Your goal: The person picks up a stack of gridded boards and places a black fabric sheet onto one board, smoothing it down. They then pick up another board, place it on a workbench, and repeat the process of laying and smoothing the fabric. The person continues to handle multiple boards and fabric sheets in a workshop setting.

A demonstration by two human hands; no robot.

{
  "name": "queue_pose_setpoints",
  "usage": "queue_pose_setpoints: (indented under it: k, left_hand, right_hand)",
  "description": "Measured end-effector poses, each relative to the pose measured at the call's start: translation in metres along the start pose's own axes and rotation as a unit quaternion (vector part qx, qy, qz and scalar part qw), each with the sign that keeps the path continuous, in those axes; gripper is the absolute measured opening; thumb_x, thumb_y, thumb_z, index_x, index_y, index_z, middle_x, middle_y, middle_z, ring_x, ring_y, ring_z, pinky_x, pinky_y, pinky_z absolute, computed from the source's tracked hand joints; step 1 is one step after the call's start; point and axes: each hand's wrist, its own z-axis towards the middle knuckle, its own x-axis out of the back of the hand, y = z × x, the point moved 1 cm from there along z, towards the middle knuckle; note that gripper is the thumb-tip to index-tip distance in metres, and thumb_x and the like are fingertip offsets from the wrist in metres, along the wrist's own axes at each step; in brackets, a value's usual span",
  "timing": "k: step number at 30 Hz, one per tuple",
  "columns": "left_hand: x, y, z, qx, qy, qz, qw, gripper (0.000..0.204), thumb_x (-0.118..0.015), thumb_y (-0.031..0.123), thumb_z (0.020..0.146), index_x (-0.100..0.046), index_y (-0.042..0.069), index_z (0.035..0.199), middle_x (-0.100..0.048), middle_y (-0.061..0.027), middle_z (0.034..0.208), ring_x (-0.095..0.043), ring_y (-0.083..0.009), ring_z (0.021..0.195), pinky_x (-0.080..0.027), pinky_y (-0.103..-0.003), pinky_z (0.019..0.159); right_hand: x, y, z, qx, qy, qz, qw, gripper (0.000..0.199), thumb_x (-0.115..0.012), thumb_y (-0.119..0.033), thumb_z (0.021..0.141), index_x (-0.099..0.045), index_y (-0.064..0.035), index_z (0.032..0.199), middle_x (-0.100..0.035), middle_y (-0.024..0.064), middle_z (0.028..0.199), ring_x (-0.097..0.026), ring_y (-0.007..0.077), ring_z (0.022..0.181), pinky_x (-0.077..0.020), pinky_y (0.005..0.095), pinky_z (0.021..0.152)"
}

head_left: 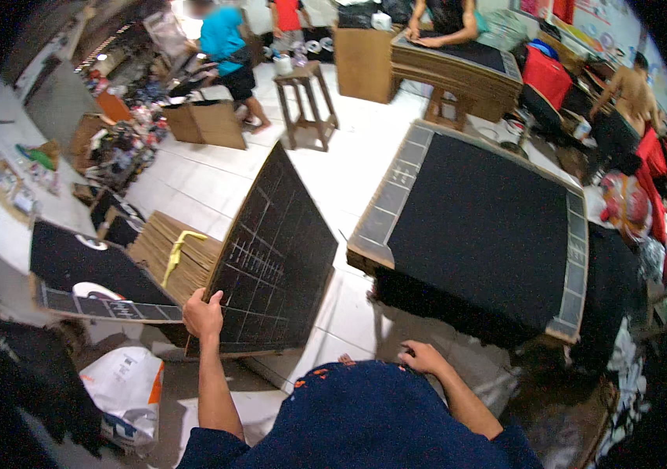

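Observation:
My left hand (203, 314) grips the near left edge of a large black board (279, 258) marked with a grid of pale lines. The board stands tilted, its brown edge showing along the left. My right hand (424, 358) hangs near my body with nothing in it, its fingers partly curled but apart. Ahead of that hand lies a stack topped by a black panel (490, 227), with grey lined strips along two sides. Left of the held board are a brown cardboard stack (173, 254) with a yellow strap (177, 254) and another black board (87, 270) with white round shapes.
A white sack (124, 387) sits on the floor at the near left. Farther off are a wooden stool (306, 102), a cardboard box (363, 62) and a table with stacked boards (459, 66). Several other people are around the room. Heaped materials line the left and right sides.

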Motion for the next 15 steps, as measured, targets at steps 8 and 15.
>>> queue_pose_setpoints:
  k: [8, 15]
  left_hand:
    - [0.194, 0.091, -0.052, -0.098, 0.251, -0.308, 0.912, 0.024, -0.085, 0.011, 0.083, -0.074, -0.002, 0.1, -0.074, -0.0046, 0.086, -0.063, -0.0119, 0.075, -0.051, -0.03, 0.071]
    - [0.336, 0.118, -0.115, -0.108, 0.548, -0.041, 0.828, 0.031, -0.079, 0.021, 0.091, -0.071, -0.002, 0.11, -0.073, -0.0078, 0.101, -0.064, -0.0183, 0.088, -0.05, -0.029, 0.083]
  right_hand:
    - [0.094, -0.063, 0.018, 0.201, -0.241, 0.076, 0.946, 0.061, -0.063, -0.048, 0.099, -0.054, -0.0077, 0.144, -0.068, 0.017, 0.13, -0.067, 0.0297, 0.118, -0.0521, 0.0398, 0.1]
    - [0.257, -0.183, 0.015, 0.41, -0.049, 0.075, 0.908, 0.068, -0.075, -0.027, 0.093, -0.045, -0.0031, 0.149, -0.056, 0.0217, 0.142, -0.057, 0.0278, 0.129, -0.0496, 0.0398, 0.107]
